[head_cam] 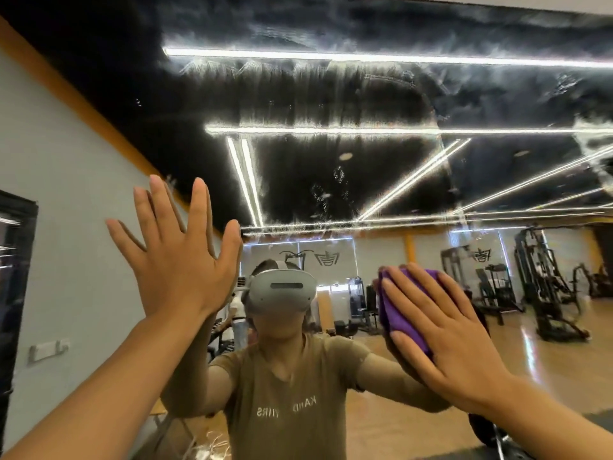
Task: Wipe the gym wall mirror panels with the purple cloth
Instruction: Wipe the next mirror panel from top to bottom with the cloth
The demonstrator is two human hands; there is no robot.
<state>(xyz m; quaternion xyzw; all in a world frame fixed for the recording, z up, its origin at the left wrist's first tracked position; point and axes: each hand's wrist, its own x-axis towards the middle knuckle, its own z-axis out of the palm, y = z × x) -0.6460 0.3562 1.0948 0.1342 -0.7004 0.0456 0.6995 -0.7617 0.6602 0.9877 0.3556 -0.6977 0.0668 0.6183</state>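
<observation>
The wall mirror (365,104) fills most of the head view, with hazy smears and streaks across its upper part. My right hand (444,333) presses the folded purple cloth (403,313) flat against the glass at the right of centre, fingers straight and spread over it. My left hand (179,257) lies flat on the mirror at the left, fingers spread wide, holding nothing. Between my hands the glass reflects a person in a grey headset and olive shirt.
A grey side wall (66,227) with an orange band meets the mirror at the left, and a dark frame (13,293) stands at the far left. Gym machines (544,287) and a wooden floor show in the reflection at the right.
</observation>
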